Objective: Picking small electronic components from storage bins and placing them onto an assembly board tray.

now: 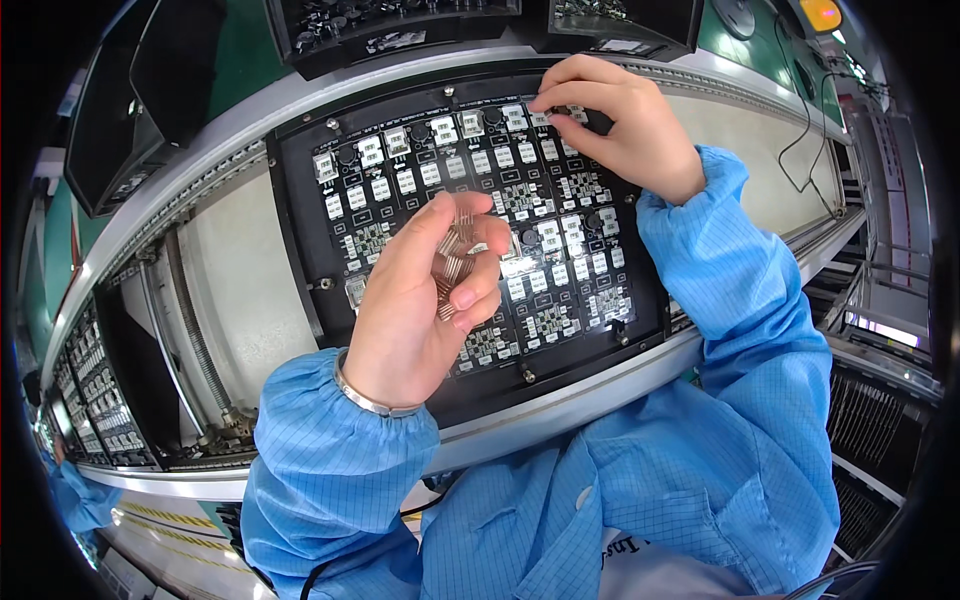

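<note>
My left hand [410, 300], palm up and fingers curled, holds several small see-through parts with rows of thin copper-coloured wires [457, 265] over the middle of a black circuit board panel [300, 260]. At the panel's far right, my right hand [620, 120] has its thumb and forefinger pinched at the far row of white square components [472, 124]. What sits between those fingertips is too small to make out. White components and small chips cover the panel in repeated groups. My left hand hides some of them.
The panel lies in a black frame on a metal-railed conveyor [590, 375]. Beyond the far rail stand black bins [400, 40] of small parts. Another populated panel [100, 390] is at the far left. A black cable [800, 170] hangs at the right.
</note>
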Demonstrator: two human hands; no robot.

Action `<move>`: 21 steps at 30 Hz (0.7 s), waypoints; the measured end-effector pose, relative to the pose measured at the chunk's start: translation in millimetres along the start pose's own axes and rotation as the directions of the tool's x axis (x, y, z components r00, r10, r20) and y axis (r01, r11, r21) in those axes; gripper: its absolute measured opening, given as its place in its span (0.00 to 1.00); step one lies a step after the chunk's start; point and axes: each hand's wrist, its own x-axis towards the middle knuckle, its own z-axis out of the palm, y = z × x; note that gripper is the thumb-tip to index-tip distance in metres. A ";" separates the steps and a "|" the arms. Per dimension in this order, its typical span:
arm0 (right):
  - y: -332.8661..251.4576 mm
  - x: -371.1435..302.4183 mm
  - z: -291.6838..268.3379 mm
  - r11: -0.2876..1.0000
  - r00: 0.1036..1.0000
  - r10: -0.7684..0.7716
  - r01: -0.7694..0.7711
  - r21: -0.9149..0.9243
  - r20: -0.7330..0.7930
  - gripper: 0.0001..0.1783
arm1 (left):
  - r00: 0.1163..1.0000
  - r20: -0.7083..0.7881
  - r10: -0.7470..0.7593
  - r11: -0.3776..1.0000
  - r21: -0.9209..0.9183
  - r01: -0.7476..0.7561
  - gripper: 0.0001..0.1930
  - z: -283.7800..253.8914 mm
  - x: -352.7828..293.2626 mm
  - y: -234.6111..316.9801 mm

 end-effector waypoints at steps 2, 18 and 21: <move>6.5 0.1 5.1 1.000 1.000 0.001 -0.001 -0.008 0.016 0.11 | 1.000 -0.018 -0.003 1.000 0.005 0.003 0.14 1.1 1.2 -0.8; 8.7 2.3 14.1 0.998 0.997 0.069 -0.069 -0.014 0.037 0.21 | 1.000 -0.009 0.014 1.000 0.003 -0.014 0.13 4.3 4.9 -4.3; 8.8 2.3 14.7 0.998 0.996 0.067 -0.066 -0.015 0.056 0.22 | 1.000 -0.012 0.019 1.000 0.008 -0.019 0.13 4.6 6.5 -6.8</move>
